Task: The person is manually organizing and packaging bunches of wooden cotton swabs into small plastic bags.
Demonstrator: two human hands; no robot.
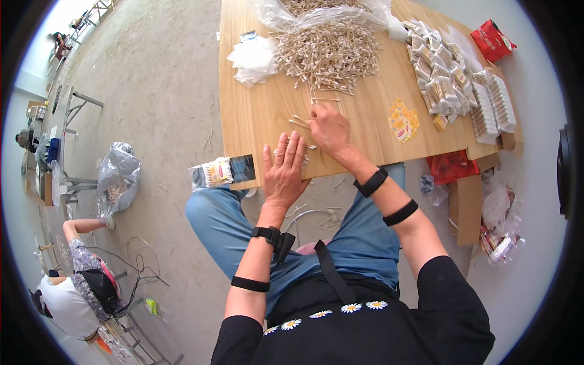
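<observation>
Yellow label pile (404, 120) right of right hand (328, 129) | red packet (493, 40) far corner

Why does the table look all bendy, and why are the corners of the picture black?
In the head view, the fisheye lens curves the straight edges of the wooden table toward the rim, and the round lens leaves the corners black. The light is even daylight with soft shadows. The hands, left and right, and the cotton swabs look sharp.
</observation>
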